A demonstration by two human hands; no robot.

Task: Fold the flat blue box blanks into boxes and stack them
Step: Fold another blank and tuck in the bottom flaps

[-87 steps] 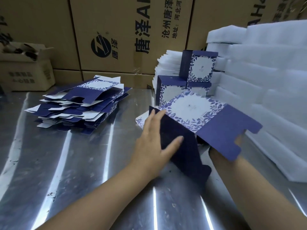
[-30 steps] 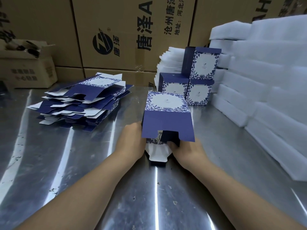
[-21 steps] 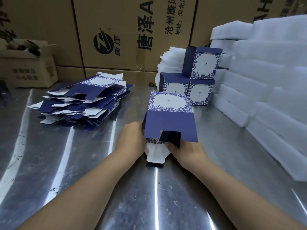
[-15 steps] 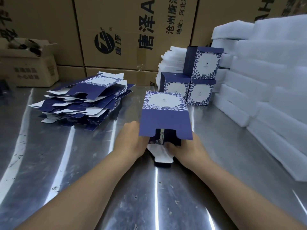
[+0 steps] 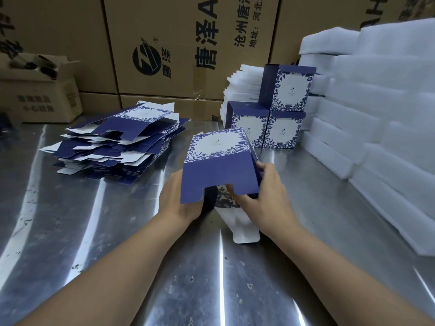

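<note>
A half-formed blue box with a white floral panel lies on its side at the middle of the steel table, its open end facing me. My left hand grips its left side under the notched blue flap. My right hand holds the right side, its thumb tucked inside the open end. A white flap lies on the table below. A pile of flat blue blanks sits to the left. Three folded boxes stand stacked behind.
White foam sheets are piled high along the right side, with a smaller foam stack behind the folded boxes. Large brown cartons wall the back. A small open carton stands at the far left.
The blank went from an opened sleeve to a squared tube held by both hands. In the last second my right hand shifted up onto the box's right side, and the box tilted slightly.
</note>
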